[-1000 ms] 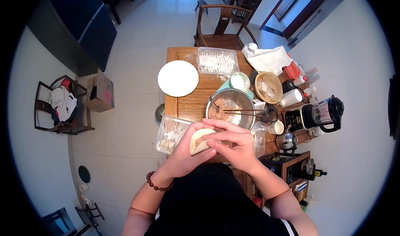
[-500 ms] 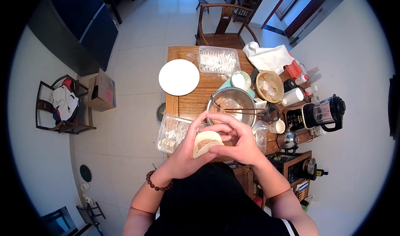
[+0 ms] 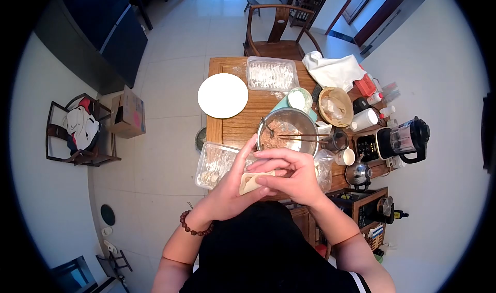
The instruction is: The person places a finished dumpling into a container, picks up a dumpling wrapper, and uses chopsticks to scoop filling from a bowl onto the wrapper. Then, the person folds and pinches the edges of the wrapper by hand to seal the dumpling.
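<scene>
A pale dumpling [image 3: 250,183], its round wrapper folded over the filling, sits between my two hands above the near edge of the table. My left hand [image 3: 230,189] cradles it from the left, the thumb along its lower side. With thumb and fingers, my right hand [image 3: 290,176] pinches the wrapper's right edge. Just beyond the hands stands a metal bowl [image 3: 314,125] of minced filling [image 3: 279,133], with chopsticks [image 3: 305,135] resting across it. Part of the dumpling is hidden by my fingers.
A white plate [image 3: 222,95] lies at the table's left edge. Floured plastic trays are at the back [image 3: 272,73] and near left [image 3: 214,164]. To the right are a wicker basket [image 3: 347,121], a blender [image 3: 405,140] and a kettle [image 3: 357,175].
The wrapper has been folded further over, covering most of the filling that showed before. My right thumb and fingers have moved in over its edge.
</scene>
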